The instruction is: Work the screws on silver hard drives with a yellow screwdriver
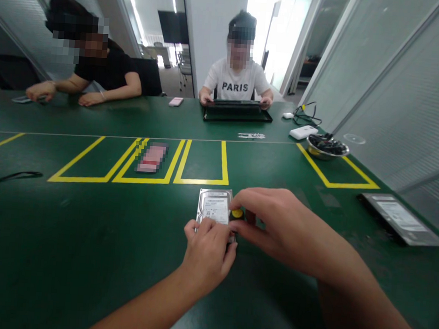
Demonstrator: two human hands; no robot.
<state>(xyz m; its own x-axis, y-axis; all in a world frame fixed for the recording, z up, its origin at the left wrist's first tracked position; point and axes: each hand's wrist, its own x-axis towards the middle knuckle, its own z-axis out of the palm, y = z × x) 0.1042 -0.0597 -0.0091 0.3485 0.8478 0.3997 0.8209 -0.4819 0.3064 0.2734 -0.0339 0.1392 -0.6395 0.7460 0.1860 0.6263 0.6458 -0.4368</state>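
Note:
A silver hard drive (215, 207) with a white label lies on the green table in front of me. My left hand (209, 246) is closed around its near end, thumb at the right side and fingers over the top, hiding that part. Beside the drive's right edge, my right hand (271, 221) pinches a short black screwdriver (237, 214) with a yellow end, seen from above. Its tip is hidden, so I cannot tell what it touches.
Yellow tape frames mark the table, a pink phone (153, 158) in one. To the right lie another drive (401, 220) and a metal bowl (328, 146) of dark parts. Opposite, one person holds a black panel (238, 104); another person (105, 71) sits left.

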